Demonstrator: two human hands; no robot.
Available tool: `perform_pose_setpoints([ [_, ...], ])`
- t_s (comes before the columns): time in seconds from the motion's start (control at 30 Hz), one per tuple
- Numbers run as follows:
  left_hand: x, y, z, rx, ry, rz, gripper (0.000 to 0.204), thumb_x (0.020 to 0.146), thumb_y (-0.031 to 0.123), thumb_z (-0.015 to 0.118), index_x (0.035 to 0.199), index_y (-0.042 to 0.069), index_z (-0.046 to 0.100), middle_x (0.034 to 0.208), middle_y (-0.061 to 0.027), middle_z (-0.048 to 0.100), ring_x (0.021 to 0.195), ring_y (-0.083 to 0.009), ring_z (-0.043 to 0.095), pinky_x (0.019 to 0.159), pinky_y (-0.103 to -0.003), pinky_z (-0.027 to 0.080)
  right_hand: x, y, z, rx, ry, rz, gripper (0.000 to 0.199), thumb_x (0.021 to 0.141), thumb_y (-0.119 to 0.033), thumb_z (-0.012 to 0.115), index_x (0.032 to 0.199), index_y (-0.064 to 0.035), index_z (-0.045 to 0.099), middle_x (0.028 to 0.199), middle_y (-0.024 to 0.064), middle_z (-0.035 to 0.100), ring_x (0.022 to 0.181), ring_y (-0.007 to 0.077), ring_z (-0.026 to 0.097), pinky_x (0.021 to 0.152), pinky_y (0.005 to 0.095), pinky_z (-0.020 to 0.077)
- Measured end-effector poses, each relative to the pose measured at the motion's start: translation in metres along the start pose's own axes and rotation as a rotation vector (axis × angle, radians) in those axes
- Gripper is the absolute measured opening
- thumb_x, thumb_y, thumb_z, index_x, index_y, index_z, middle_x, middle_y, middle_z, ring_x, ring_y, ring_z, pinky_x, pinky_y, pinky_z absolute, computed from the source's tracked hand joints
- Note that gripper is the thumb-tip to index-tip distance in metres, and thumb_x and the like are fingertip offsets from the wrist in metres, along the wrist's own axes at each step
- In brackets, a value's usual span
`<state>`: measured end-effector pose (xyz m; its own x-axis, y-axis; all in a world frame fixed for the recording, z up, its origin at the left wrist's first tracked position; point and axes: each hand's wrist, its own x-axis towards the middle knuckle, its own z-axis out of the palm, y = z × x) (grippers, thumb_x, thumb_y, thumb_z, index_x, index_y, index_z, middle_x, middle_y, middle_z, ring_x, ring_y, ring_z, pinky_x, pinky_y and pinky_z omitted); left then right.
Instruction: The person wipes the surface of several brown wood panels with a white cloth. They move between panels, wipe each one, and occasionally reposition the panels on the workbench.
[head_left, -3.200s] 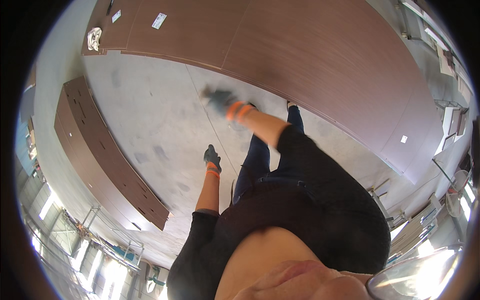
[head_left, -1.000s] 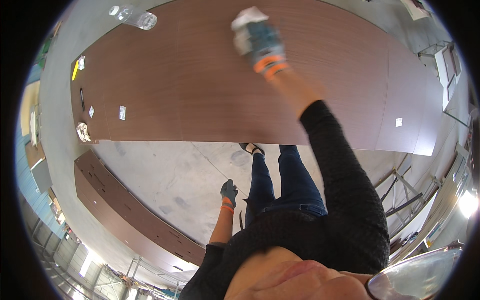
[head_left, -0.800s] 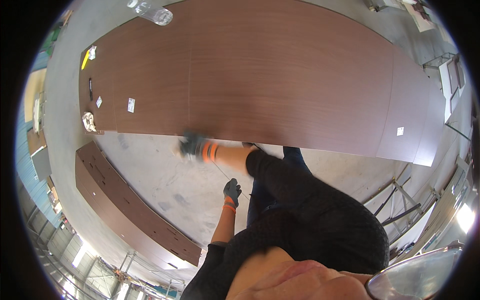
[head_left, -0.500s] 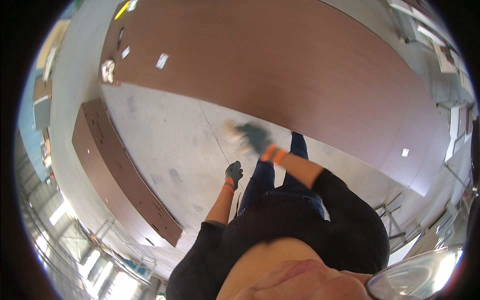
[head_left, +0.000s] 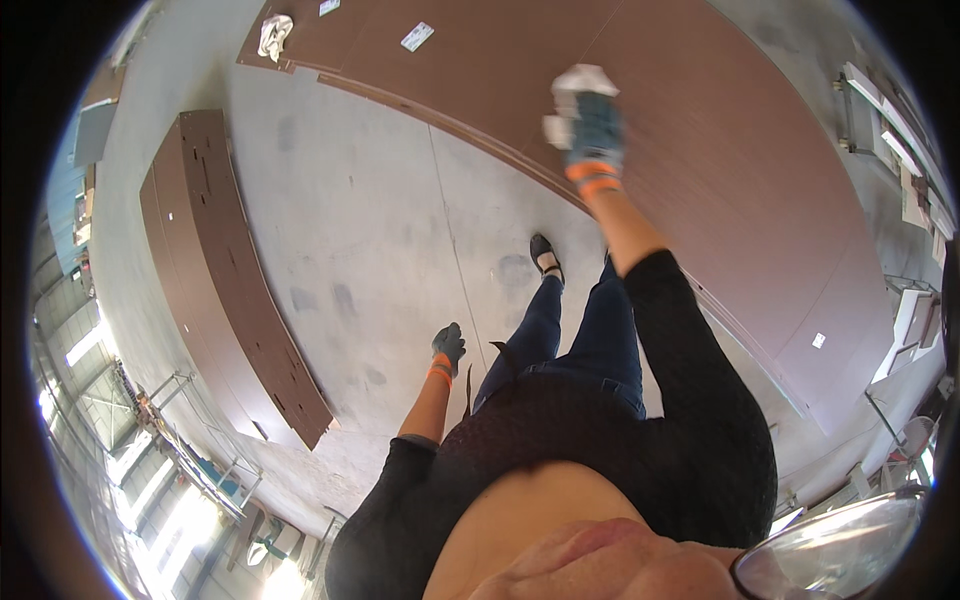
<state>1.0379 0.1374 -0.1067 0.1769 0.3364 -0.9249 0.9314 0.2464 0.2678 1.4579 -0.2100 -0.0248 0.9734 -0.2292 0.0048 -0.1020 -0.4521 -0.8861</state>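
In a grey-green glove with an orange cuff, my right hand (head_left: 594,128) is over the large brown panel (head_left: 730,210). It is closed on a whitish cloth (head_left: 584,80), which sticks out past the fingers and to their left; both are smeared by motion. Whether the cloth touches the panel, I cannot tell for sure. My left hand (head_left: 449,344), gloved alike, hangs low over the floor, apart from the panel. Its fingers are curled together, with nothing seen in them.
Another crumpled white cloth (head_left: 275,37) lies on the panel's far left corner, near a small white label (head_left: 417,37). To the left, a stack of long brown boards (head_left: 210,270) rests on the grey concrete floor (head_left: 360,230). Metal frames (head_left: 850,110) stand at the right.
My right hand has swung forward with the cloth, from beside the panel's near edge to over its surface. The view has shifted, and one foot now shows. My left hand still hangs low.
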Motion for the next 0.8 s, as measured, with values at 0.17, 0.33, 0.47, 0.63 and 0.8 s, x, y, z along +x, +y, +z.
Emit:
perform_pose_setpoints([
  [0.17,0.014,-0.017,-0.003,-0.020,-0.033,-0.110,0.034,0.097,0.044,0.068,0.111,0.014,0.063,0.096,0.0018,0.061,0.079,-0.0159,0.059,0.063,-0.033,0.051,-0.081,-0.013,0.176,-0.289,-0.821,-0.266,0.022,0.092,-0.026,0.064,0.111,-0.0187,0.072,0.111,0.0101,0.076,0.105,0.0318,0.072,0.092,0.0442,0.0549],
  [0.33,0.006,-0.025,-0.011,-0.043,-0.016,-0.062,0.045,0.097,0.048,0.068,0.124,0.012,0.063,0.106,-0.0015,0.066,0.088,-0.0188,0.064,0.071,-0.035,0.055,-0.156,-0.050,0.154,-0.147,-0.894,-0.075,0.031,0.087,-0.028,0.071,0.116,-0.0159,0.070,0.113,0.0076,0.076,0.108,0.0317,0.072,0.091,0.0443,0.0570],
  [0.47,0.017,0.006,0.005,-0.031,0.017,0.004,0.058,0.097,0.049,0.070,0.136,0.007,0.062,0.115,-0.0049,0.069,0.096,-0.0207,0.066,0.076,-0.038,0.057,-0.090,-0.027,0.057,-0.376,-0.601,-0.327,0.036,0.081,-0.039,0.079,0.108,-0.0167,0.072,0.101,0.0092,0.076,0.091,0.0331,0.073,0.079,0.0461,0.0588],
  [0.63,0.027,0.060,0.041,-0.033,-0.066,0.034,0.055,0.096,0.049,0.072,0.132,0.009,0.063,0.120,-0.0044,0.070,0.095,-0.0196,0.066,0.076,-0.037,0.055,0.023,-0.018,-0.067,-0.962,-0.343,0.157,0.034,0.094,-0.038,0.065,0.124,-0.0228,0.067,0.120,0.0092,0.070,0.110,0.0282,0.069,0.085,0.0444,0.0587],
  [0.8,0.039,0.096,0.058,0.032,-0.080,0.016,0.053,0.095,0.049,0.073,0.130,0.010,0.065,0.116,-0.0037,0.070,0.093,-0.0190,0.066,0.075,-0.036,0.055,0.049,-0.005,-0.045,-1.048,-0.297,-0.337,0.041,0.092,-0.037,0.065,0.132,-0.0267,0.062,0.135,0.0032,0.064,0.124,0.0289,0.063,0.090,0.0494,0.0571],
])
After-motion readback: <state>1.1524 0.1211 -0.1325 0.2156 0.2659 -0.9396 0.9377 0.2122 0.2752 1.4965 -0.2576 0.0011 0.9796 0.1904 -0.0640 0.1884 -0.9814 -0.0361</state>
